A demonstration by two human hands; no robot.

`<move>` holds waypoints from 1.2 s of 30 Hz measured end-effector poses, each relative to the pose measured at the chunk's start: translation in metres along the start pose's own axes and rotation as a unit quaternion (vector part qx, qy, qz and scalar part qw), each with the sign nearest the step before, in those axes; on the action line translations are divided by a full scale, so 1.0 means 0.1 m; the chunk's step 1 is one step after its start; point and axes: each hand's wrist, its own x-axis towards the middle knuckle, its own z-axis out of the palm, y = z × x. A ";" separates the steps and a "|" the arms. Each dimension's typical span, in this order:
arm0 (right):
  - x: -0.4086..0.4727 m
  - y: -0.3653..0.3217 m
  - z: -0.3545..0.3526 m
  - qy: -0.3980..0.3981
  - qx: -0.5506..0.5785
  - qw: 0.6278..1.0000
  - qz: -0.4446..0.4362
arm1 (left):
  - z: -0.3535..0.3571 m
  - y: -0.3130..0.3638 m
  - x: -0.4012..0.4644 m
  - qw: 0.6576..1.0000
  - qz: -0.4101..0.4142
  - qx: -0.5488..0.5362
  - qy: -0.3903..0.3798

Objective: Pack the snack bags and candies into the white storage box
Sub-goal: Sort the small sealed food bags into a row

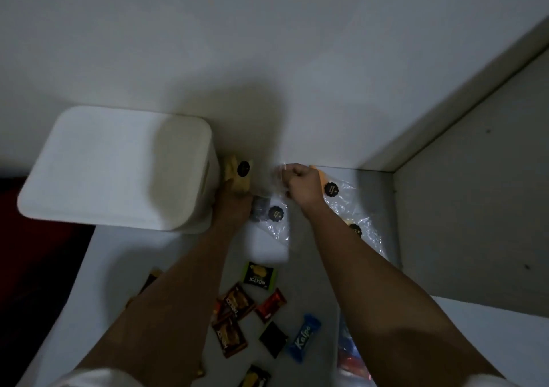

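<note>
Reaching forward over the table (267, 247), both hands work at the far edge where the clear snack bags lie against the wall; the left hand (233, 198) grips a yellowish snack bag (237, 174) with a black round label, and that bag stands just beside the right wall of the white storage box (118, 167), touching or nearly touching it; the box lies to the left of this hand, so I judge the left hand the nearer one for the lift across; whether the box's top is open or lidded cannot be told from here, since it shows only as a pale flat face, and nothing can be seen inside it; the right hand (300, 183) is curled into a fist that pinches the top of a clear plastic bag (347, 205), which spreads away to its right with more black labels; a darker labelled bag (267, 211) lies between the two wrists; the wrapped candies (255, 306) lie scattered nearer the person, between the forearms, well apart from the box.
</note>
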 end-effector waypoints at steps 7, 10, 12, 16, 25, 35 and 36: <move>-0.61 -0.53 0.11 -0.023 0.006 0.996 -0.085 | -0.36 0.31 -0.71 0.995 0.052 -0.047 0.065; -1.07 -0.61 0.12 -0.015 -0.064 0.989 -0.135 | -0.59 0.42 -0.97 0.994 0.075 -0.070 0.032; -1.42 -0.60 0.12 -0.008 -0.106 0.982 -0.158 | -0.71 0.45 -1.14 0.989 0.092 -0.113 -0.005; -2.03 -0.47 0.21 0.029 -0.145 0.973 -0.178 | -0.89 0.32 -1.43 0.984 0.118 -0.123 -0.050; -3.01 -0.34 0.58 0.212 -0.346 0.897 -0.174 | -1.45 -0.10 -2.17 0.979 0.158 0.034 -0.126; -3.28 -0.73 0.62 0.155 -0.245 0.939 -0.187 | -2.08 -0.18 -2.38 0.974 0.178 0.027 -0.138; -3.31 -0.82 0.64 0.129 -0.235 0.945 -0.189 | -2.13 -0.19 -2.37 0.973 0.194 0.011 -0.124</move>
